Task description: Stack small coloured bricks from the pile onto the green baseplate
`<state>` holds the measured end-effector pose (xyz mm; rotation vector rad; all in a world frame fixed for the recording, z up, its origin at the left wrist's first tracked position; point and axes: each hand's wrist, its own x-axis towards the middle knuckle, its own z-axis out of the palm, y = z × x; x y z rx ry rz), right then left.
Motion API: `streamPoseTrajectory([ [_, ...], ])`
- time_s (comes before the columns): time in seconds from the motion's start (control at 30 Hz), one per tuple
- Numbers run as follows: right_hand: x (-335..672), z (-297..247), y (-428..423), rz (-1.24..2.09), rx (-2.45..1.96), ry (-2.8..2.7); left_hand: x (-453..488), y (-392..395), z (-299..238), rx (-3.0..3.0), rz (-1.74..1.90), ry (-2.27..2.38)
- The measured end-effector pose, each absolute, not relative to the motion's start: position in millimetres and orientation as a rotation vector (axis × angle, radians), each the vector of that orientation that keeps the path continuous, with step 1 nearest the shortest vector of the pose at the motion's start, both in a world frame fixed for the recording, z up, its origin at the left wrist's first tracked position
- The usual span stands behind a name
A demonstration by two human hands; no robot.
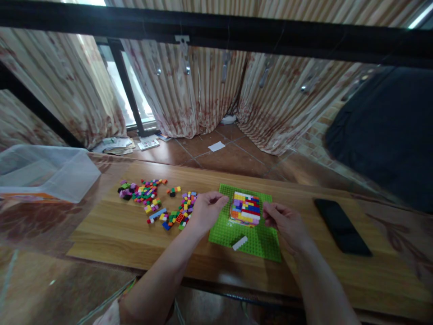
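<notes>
A block built of multicoloured toy bricks [246, 208] stands on the green baseplate [264, 248]. My left hand [208, 210] hovers at the block's left side, over the plate's left edge. Its thumb and forefinger are pinched together; whatever may be between them is too small to make out. On the other side, my right hand [286, 223] has its fingers curled close to the block's right face, and I cannot make out what they hold, if anything. One loose white brick [240, 243] lies tilted on the plate in front of the block.
Many loose bricks [145, 192] are spread over the wooden table [111, 239] to the left. A clear plastic bin [50, 174] sits at the far left. A black phone [342, 227] lies at the right. Beyond the table, a dark bar [216, 31] crosses before striped curtains.
</notes>
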<state>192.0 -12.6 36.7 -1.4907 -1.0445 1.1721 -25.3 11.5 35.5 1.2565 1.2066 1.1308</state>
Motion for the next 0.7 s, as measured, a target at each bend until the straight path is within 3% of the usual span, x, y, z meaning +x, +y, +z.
streamPoseTrajectory([
  [0.2,193,39,-13,1.096,-1.480,-1.022,-30,-14,45,1.650,0.690,1.009],
  [0.4,195,40,-14,1.066,-1.488,-1.063,-14,-40,36,2.194,0.308,1.257],
  [0.7,195,46,-19,0.989,-1.426,-1.177,-21,-33,42,2.117,0.471,1.160],
])
